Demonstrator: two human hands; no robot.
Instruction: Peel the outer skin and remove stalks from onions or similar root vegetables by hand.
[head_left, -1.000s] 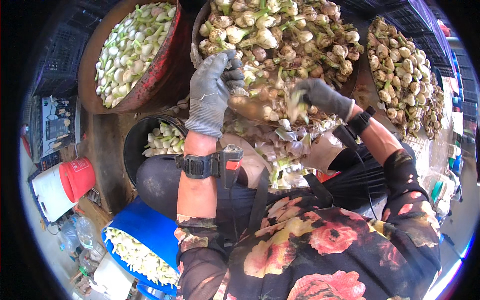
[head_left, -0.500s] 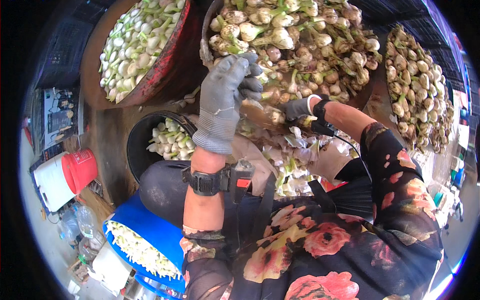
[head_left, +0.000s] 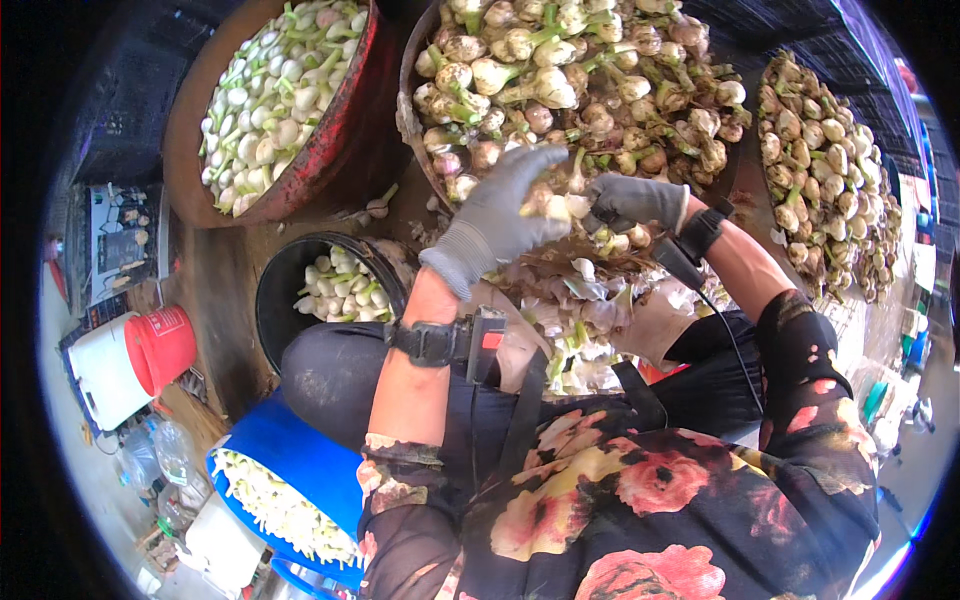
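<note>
My left hand (head_left: 500,215), in a grey glove, reaches over the near rim of the large tub (head_left: 404,118), its fingers spread apart. Opposite it, my right hand (head_left: 645,203), also gloved, is closed with the knuckles bent; what lies inside its grip is hidden. A pale garlic bulb (head_left: 563,207), blurred, shows between the two hands, close to the left thumb and the right fingers. Which hand bears it I cannot tell. Unpeeled garlic bulbs (head_left: 550,85) with soil and short stems fill the tub. Below the hands, papery garlic skins (head_left: 605,305) and green trimmings lie between my knees.
Cleaned garlic fills a red-rimmed tub (head_left: 340,120) at far left and a black bucket (head_left: 262,290) by my left knee. A heap of unpeeled garlic (head_left: 830,180) lies at right. At lower left stand a blue container (head_left: 310,440) of pale pieces and a red-and-white bucket (head_left: 160,345).
My left hand has swung right and down, and its curled fingers have spread. My right hand has lifted toward the tub. The two hands are closer together.
</note>
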